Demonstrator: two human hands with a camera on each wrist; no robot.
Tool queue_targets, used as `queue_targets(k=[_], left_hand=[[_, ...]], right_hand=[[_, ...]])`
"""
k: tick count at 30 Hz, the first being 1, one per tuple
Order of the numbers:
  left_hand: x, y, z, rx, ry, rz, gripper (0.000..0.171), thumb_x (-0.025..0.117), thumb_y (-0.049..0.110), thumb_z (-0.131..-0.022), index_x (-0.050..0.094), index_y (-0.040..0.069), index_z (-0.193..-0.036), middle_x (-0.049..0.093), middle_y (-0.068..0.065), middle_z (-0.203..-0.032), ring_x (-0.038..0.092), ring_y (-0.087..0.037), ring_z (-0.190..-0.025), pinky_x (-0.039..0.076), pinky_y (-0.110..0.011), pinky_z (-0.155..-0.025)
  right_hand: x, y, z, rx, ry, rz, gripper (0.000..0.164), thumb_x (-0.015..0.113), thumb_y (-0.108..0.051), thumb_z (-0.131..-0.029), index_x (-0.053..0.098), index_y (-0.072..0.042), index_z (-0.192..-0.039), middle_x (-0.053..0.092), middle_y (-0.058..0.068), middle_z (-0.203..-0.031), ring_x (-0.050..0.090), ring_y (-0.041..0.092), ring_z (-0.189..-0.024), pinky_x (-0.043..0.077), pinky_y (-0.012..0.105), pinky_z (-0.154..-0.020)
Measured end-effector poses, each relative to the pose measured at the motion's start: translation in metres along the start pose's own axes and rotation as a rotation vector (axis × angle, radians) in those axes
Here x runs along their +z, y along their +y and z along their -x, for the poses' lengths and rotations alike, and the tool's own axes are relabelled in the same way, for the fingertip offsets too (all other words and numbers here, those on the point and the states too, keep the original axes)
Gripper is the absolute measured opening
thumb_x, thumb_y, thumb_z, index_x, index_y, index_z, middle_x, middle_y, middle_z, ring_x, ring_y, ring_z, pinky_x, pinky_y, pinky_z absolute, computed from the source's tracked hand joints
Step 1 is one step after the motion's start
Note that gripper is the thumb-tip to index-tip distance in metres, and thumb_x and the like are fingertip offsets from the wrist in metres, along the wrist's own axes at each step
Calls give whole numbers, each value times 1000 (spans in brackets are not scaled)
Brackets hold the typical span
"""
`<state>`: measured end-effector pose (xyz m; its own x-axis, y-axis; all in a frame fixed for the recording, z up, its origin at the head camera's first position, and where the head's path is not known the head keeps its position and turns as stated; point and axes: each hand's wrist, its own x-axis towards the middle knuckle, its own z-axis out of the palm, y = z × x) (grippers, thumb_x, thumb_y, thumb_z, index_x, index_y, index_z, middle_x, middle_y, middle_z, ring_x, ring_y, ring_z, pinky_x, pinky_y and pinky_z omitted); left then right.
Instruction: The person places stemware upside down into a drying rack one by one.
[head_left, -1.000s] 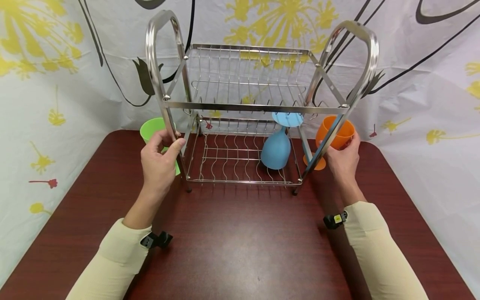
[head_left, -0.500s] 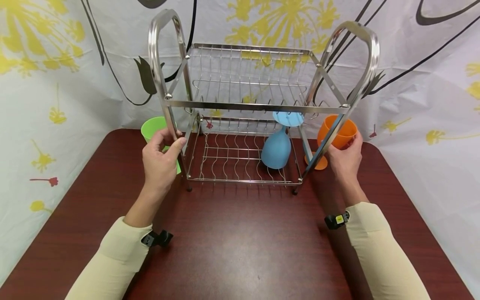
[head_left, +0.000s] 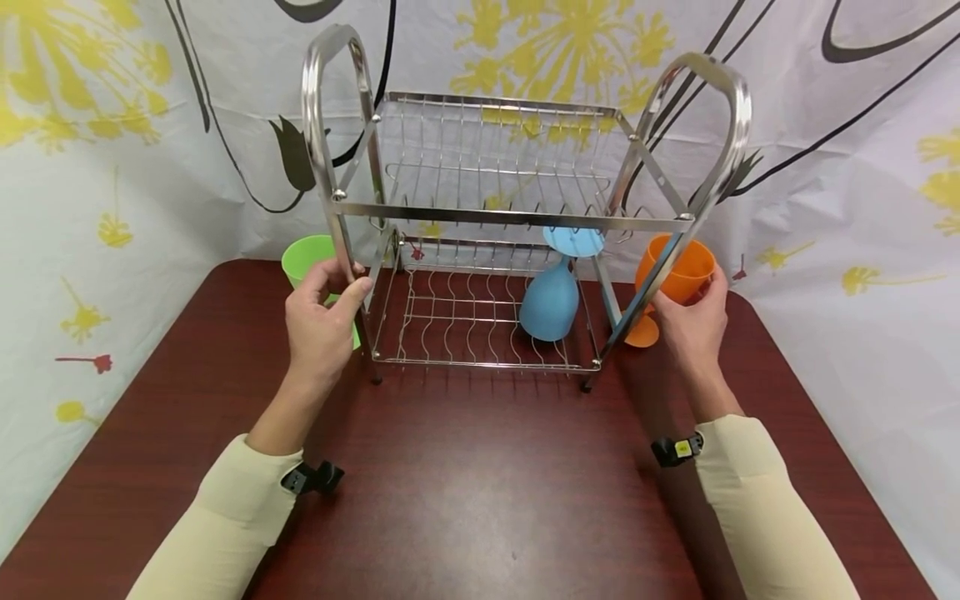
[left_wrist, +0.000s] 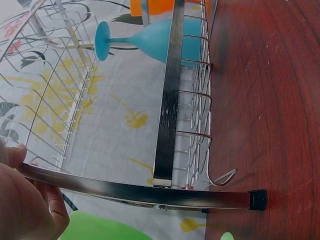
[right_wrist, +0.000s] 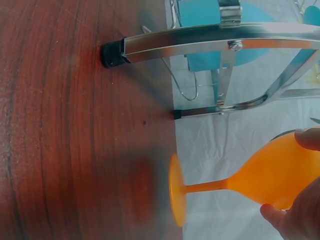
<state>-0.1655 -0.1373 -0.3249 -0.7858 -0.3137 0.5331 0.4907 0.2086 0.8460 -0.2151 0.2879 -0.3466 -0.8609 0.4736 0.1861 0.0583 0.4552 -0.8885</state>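
Observation:
A two-tier metal dish rack [head_left: 517,216] stands on the table. My left hand [head_left: 318,329] grips its left front upright, thumb in front and fingers behind, as the left wrist view also shows at the metal bar [left_wrist: 100,185]. Beyond the rack's right side, my right hand [head_left: 690,325] holds an orange goblet [right_wrist: 270,172] by the bowl, mouth up and slightly tilted, its foot near the tabletop. Upside down on the lower tier rests a blue goblet [head_left: 551,304]. Partly hidden behind my left hand is a green cup or goblet [head_left: 306,252].
The dark red wooden table [head_left: 480,475] extends in front of the rack. Behind it and at both sides hangs a white sheet [head_left: 150,217] with yellow flower prints. The rack's upper tier [head_left: 498,158] has wire slots, and its tall curved handles rise at both ends.
My right hand and the orange goblet have shifted slightly to the right, the foot now farther from the rack's right upright. My left hand keeps its grip, almost still.

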Motion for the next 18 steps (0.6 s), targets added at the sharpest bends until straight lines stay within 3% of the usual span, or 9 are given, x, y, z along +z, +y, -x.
queue_targets(k=[11, 18], left_hand=[[0, -1, 0, -4, 5, 13, 16, 71, -3, -85, 67, -6, -100, 61, 11, -83, 55, -10, -76, 44, -21, -69], [1, 20, 4, -14, 1, 3, 16, 68, -7, -85, 63, -13, -100, 60, 12, -82, 54, -8, -75, 44, -19, -68]], right_hand=[[-8, -11, 11, -38, -9, -22, 85, 77, -42, -80, 28, -33, -149, 46, -1, -143, 45, 17, -126, 41, 35, -107], [-10, -17, 17, -62, -10, -41, 83, 78, -40, -80, 31, -33, -147, 48, -1, -139, 47, 13, -119, 46, 30, -101]])
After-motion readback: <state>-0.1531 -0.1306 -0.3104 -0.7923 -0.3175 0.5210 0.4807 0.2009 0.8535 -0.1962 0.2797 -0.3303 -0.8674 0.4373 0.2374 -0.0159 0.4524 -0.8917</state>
